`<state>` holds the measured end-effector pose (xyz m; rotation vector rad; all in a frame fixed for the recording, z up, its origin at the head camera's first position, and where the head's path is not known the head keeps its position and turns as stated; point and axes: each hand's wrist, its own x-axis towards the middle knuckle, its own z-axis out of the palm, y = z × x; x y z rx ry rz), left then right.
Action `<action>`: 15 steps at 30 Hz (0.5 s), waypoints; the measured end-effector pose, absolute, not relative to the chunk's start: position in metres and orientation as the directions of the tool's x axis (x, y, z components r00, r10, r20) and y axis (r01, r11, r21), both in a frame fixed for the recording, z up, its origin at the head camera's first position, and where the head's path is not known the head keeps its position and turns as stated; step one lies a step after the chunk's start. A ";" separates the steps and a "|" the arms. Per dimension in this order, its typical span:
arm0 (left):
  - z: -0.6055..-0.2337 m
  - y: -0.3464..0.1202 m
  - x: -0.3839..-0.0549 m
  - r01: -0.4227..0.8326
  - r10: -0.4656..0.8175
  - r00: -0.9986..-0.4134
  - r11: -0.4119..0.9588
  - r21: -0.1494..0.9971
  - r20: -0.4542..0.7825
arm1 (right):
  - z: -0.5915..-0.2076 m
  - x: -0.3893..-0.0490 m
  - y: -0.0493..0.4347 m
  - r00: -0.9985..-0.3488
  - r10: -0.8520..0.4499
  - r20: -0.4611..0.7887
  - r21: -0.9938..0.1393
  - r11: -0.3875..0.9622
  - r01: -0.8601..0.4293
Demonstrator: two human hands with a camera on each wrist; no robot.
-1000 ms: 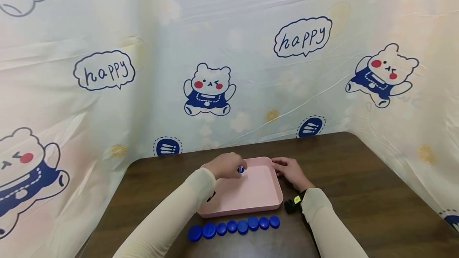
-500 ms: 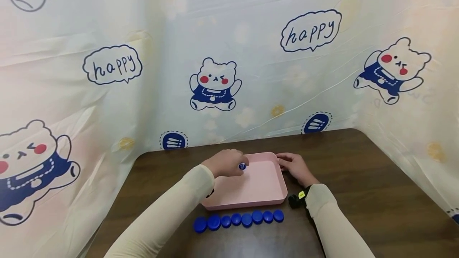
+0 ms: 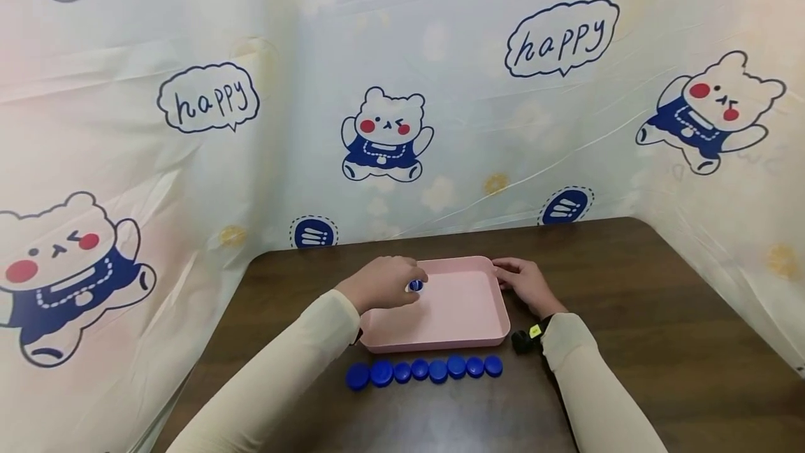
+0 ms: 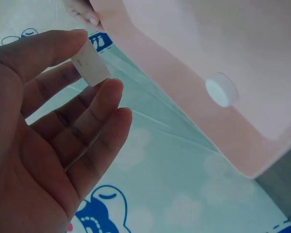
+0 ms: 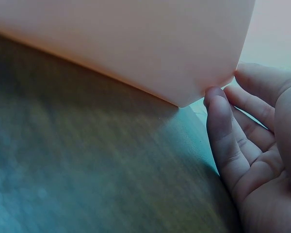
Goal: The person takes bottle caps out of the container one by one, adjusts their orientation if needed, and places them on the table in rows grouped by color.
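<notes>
In the head view my left hand is over the left part of the pink tray. Its thumb and fingers pinch a small bottle cap, which shows blue and white there. From the left wrist the pinched cap looks plain white. Inside the tray a second white cap lies near a wall; the head view has it hidden behind the hand. My right hand grips the tray's far right corner, thumb on one side of the corner and fingers on the other.
Several blue caps form a row on the dark wooden table, just in front of the tray. A black wrist device with a yellow tag sits by my right cuff. Printed curtain surrounds the table's back and sides.
My left hand has shifted left over the tray with the cap still pinched. The right hand stays at the corner. The head view has tilted slightly.
</notes>
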<state>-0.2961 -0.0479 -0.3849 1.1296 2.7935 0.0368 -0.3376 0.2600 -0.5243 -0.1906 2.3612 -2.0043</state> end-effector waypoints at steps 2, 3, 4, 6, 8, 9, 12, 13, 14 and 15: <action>-0.386 -0.055 -0.290 0.690 0.693 -0.713 0.720 0.069 -0.104 | -0.525 -0.336 0.260 -0.992 -0.118 0.036 -0.985 0.162 -0.055; -0.387 -0.058 -0.287 0.693 0.696 -0.712 0.718 0.068 -0.100 | -0.526 -0.336 0.260 -0.992 -0.124 0.034 -0.985 0.165 -0.054; -0.387 -0.061 -0.284 0.698 0.701 -0.707 0.713 0.063 -0.093 | -0.526 -0.336 0.259 -0.991 -0.127 0.032 -0.985 0.164 -0.053; -0.388 -0.065 -0.279 0.706 0.708 -0.703 0.706 0.053 -0.076 | -0.526 -0.336 0.259 -0.991 -0.127 0.032 -0.986 0.159 -0.052; -0.389 -0.069 -0.276 0.711 0.712 -0.700 0.702 0.035 -0.056 | -0.526 -0.337 0.260 -0.992 -0.125 0.035 -0.987 0.153 -0.054; -0.389 -0.071 -0.274 0.713 0.713 -0.699 0.701 0.024 -0.050 | -0.525 -0.337 0.260 -0.992 -0.125 0.036 -0.986 0.156 -0.055; -0.386 -0.076 -0.269 0.707 0.707 -0.706 0.707 0.013 -0.043 | -0.524 -0.339 0.261 -0.993 -0.117 0.036 -0.987 0.152 -0.054; -0.385 -0.077 -0.267 0.702 0.701 -0.711 0.712 0.016 -0.046 | -0.523 -0.339 0.261 -0.992 -0.117 0.036 -0.986 0.156 -0.055; -0.384 -0.078 -0.265 0.697 0.697 -0.716 0.717 0.021 -0.049 | -0.523 -0.339 0.261 -0.992 -0.118 0.037 -0.986 0.157 -0.055; -0.383 -0.080 -0.264 0.692 0.692 -0.720 0.722 0.024 -0.054 | -0.523 -0.339 0.261 -0.993 -0.114 0.037 -0.986 0.157 -0.055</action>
